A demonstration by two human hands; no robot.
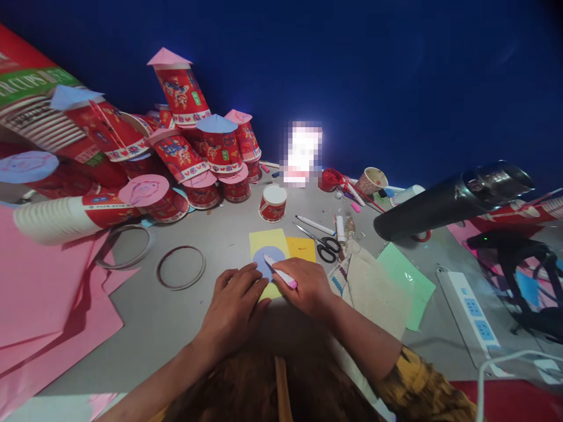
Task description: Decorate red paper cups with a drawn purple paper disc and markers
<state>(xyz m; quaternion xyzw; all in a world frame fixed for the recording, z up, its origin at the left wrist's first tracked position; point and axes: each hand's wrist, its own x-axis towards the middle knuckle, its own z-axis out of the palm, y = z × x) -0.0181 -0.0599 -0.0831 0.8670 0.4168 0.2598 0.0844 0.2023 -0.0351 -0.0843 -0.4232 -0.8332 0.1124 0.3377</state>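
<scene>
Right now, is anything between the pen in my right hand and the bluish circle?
Nothing visible. The pen in your right hand has its tip over the bluish circle; your left hand lies at its near left edge, clear of the tip.

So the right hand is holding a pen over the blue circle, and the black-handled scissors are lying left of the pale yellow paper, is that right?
Not quite: the head view shows the black-handled scissors lying right of the pale yellow paper. The right hand does hold a pen over the blue circle.
</scene>
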